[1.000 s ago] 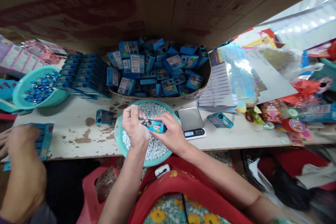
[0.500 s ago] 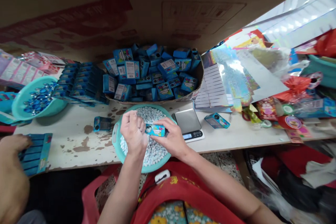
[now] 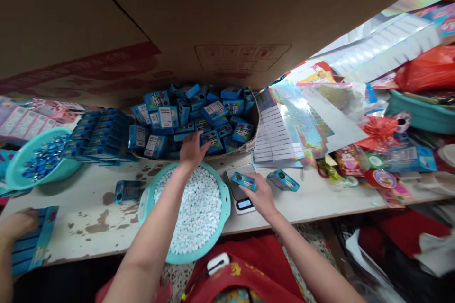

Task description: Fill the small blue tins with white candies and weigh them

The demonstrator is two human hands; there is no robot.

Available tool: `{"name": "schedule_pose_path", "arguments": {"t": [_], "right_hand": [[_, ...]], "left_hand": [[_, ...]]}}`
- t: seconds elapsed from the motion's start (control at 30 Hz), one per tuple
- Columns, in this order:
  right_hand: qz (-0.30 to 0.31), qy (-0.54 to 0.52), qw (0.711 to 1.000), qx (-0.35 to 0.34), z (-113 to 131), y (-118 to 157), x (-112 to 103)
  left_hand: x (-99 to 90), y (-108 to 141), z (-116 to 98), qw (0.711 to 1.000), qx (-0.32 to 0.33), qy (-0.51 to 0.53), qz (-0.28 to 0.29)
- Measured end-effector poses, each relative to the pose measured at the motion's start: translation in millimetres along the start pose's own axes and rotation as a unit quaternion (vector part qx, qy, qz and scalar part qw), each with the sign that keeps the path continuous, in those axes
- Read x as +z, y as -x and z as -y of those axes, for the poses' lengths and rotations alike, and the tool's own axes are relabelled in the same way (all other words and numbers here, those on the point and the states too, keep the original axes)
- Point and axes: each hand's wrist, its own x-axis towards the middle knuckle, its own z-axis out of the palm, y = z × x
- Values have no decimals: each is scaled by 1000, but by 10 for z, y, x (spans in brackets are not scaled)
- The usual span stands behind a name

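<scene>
My right hand (image 3: 262, 192) grips a small blue candy box (image 3: 244, 181) by its end, over the plate of a digital scale (image 3: 245, 204). Whether the box rests on the plate, I cannot tell. My left hand (image 3: 193, 152) is stretched forward, fingers apart, at the front of a cardboard carton (image 3: 256, 120) heaped with blue candy boxes (image 3: 213, 110). It looks empty, close to the nearest boxes; contact is unclear. Beneath my left forearm sits a turquoise basin (image 3: 226, 201) full of small white candies (image 3: 199, 206).
Single blue boxes lie right of the scale (image 3: 283, 181) and left of the basin (image 3: 127, 191). Stacked blue boxes (image 3: 106, 135) stand beside a bowl (image 3: 67, 170) of blue wrapped sweets. A co-worker's hand (image 3: 19, 222) is on a blue pack at far left. Shiny sheets (image 3: 277, 137) lie right of the carton.
My left hand has left its place over the basin and reached forward to the carton. My right hand has carried the candy box rightward from the basin to above the scale.
</scene>
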Motion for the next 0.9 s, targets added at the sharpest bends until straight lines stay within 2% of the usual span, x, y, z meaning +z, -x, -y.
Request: {"name": "schedule_pose_path", "arguments": {"t": [0.07, 0.13, 0.2, 0.27, 0.37, 0.47, 0.53, 0.6, 0.67, 0.73, 0.8, 0.87, 0.9], "right_hand": [[-6, 1, 1000, 10, -31, 20, -37], [-26, 0, 999, 32, -37, 69, -158], [-43, -12, 997, 60, -37, 130, -324], [-52, -24, 995, 83, -28, 182, -483], [-73, -24, 993, 90, 26, 190, -636], [-85, -26, 994, 60, 177, 101, -680], [-90, -28, 995, 33, 353, 29, -656], [-103, -20, 995, 3, 584, -4, -577], [-105, 7, 993, -43, 843, 32, -426], [-66, 47, 992, -99, 1079, 128, -216], [3, 65, 991, -119, 1244, 246, -1], [50, 44, 994, -81, 1320, 345, 153], [70, 19, 996, -51, 1328, 383, 195]], "left_hand": [[243, -334, -111, 990, -9, -103, 100], [434, -502, -161, 972, -27, -186, 140], [534, -547, -163, 965, -29, -228, 126], [556, -540, -136, 968, -15, -232, 93], [503, -511, -90, 984, 23, -164, 63], [331, -417, -114, 996, 34, -67, 54], [107, -256, -210, 999, 22, -23, -10], [-185, 17, -378, 994, 5, 21, -104], [-469, 399, -590, 988, -40, 70, -135], [-665, 846, -783, 986, -56, 112, -108], [-744, 1274, -880, 988, -50, 141, -26], [-728, 1589, -814, 981, -52, 178, 52], [-695, 1682, -707, 975, -58, 201, 69]]}}
